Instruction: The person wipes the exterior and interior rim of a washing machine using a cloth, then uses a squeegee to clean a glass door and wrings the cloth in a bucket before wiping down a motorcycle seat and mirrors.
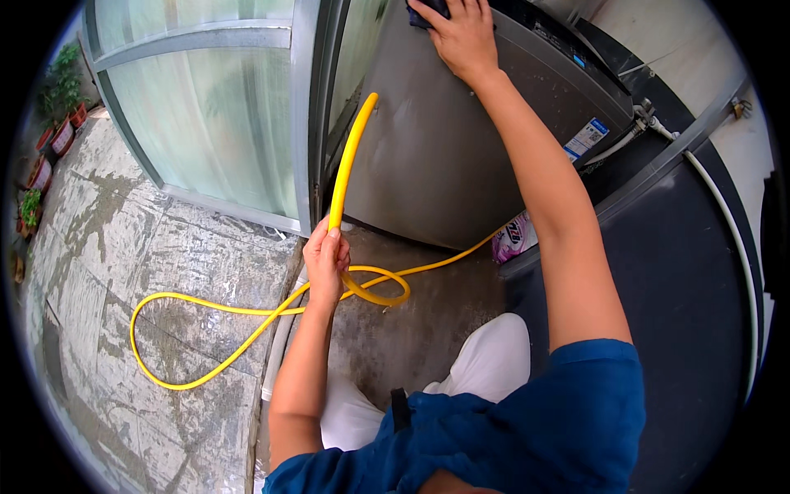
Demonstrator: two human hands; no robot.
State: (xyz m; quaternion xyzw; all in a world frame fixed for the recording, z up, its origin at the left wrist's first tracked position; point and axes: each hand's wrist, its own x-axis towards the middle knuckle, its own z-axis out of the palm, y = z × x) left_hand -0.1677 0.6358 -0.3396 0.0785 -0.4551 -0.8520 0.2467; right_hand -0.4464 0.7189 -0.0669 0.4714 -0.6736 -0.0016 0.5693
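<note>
My left hand [327,257] is closed round a yellow hose [350,156] a little below its free end. That end points up and slightly right in front of a grey washing machine [428,156]. No water shows coming from it. Stretched far forward, my right hand [466,39] presses a dark cloth [429,11] against the upper part of the machine's grey panel. The cloth is partly hidden by the fingers and cut off by the picture's upper edge.
The hose loops over the wet grey paving [197,255] on the left and runs behind my right arm. A frosted glass door [206,123] stands at the left. A purple packet [514,237] lies by the machine's base. Potted plants [62,136] line the far left.
</note>
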